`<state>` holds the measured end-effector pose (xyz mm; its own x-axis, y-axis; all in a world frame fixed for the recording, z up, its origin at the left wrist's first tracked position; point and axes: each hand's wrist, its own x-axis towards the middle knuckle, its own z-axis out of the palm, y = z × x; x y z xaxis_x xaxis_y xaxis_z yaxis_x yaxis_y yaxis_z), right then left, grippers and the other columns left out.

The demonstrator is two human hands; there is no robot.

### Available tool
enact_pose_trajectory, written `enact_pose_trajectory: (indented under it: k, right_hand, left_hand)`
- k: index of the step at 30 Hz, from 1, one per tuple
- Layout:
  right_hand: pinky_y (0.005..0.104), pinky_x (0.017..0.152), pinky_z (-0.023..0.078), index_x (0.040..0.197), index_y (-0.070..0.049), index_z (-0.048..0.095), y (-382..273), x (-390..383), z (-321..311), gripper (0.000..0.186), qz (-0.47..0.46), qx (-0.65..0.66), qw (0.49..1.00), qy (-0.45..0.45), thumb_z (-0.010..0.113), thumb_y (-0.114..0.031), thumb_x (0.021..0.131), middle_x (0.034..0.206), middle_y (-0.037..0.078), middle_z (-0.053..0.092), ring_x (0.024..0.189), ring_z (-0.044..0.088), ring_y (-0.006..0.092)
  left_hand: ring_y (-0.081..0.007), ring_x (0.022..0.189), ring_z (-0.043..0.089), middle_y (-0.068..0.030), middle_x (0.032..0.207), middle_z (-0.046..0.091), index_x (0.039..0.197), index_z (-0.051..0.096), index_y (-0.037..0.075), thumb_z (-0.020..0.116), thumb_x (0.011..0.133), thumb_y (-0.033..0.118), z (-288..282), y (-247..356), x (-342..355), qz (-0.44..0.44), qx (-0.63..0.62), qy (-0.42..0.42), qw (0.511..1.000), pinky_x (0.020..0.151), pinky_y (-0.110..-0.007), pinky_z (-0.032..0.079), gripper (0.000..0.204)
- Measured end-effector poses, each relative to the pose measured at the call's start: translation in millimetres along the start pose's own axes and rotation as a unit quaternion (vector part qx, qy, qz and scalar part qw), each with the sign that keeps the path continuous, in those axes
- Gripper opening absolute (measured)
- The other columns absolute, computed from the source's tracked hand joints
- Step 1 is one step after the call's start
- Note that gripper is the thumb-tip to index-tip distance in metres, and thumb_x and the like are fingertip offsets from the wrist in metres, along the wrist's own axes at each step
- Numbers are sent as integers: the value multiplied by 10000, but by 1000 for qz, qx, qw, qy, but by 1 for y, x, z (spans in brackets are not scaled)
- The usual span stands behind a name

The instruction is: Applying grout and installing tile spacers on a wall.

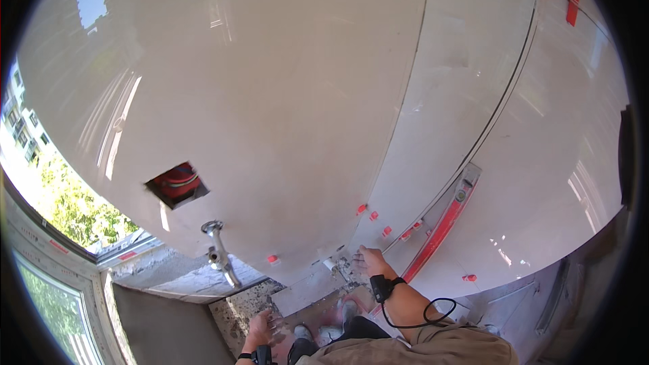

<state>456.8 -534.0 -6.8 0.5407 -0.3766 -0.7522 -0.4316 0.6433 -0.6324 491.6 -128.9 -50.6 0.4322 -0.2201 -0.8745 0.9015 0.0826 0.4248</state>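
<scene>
My right hand (pixel 370 261) is raised close to the lower part of the large glossy beige wall tiles, its fingers apart and no object visible in it. Beside it, a red spirit level (pixel 436 233) leans along the tiled wall, its bubble vial near the upper end. Several small red wedges (pixel 387 232) sit near that hand, around the joint and the tiles' lower edge. My left hand (pixel 260 330) hangs low at my side above the floor, fingers spread, holding nothing. Both wrists wear dark bands with devices, and a black cable loops by the right forearm.
A square cutout (pixel 177 184) with red inside opens in the large tile. Below it, a metal tap fitting (pixel 218 255) juts from the wall. A window (pixel 57 304) stands at left, next to a grey panel (pixel 165 321). Speckled rough floor (pixel 247 304) lies by my feet.
</scene>
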Motion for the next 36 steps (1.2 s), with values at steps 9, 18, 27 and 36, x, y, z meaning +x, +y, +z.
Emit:
enact_pose_trajectory:
  k: [9,18,27,36]
  right_hand:
    - [418,751,548,1096,21,547,111,-88,-109,390,1,-156,986,64,570,-334,938,990,149,630,854,650,295]
    - [537,913,482,1181,53,474,231,-140,-221,459,144,-230,956,106,514,-282,871,1233,243,552,1134,565,412]
    - [343,459,509,872,40,591,268,-122,-238,235,-39,-304,950,56,574,-193,894,728,132,643,591,671,256]
    - [406,575,520,786,-86,672,399,-63,-527,294,-204,-875,439,0,628,-375,809,727,73,693,690,679,243]
  left_hand:
    - [-208,633,583,-24,744,575,856,571,93,483,953,283,-188,-93,-26,-44,-201,34,978,508,-367,457,231]
    - [-213,674,628,-26,802,604,983,597,91,529,901,194,-195,-121,-69,26,-4,108,994,542,-390,463,148]
    - [-227,821,645,-48,930,635,1112,590,105,538,903,203,-196,-194,-141,96,-1,192,977,643,-378,481,236]
    - [-297,959,654,-134,1101,631,1243,490,60,497,943,228,-206,-380,-188,-27,-11,137,990,737,-432,525,344]
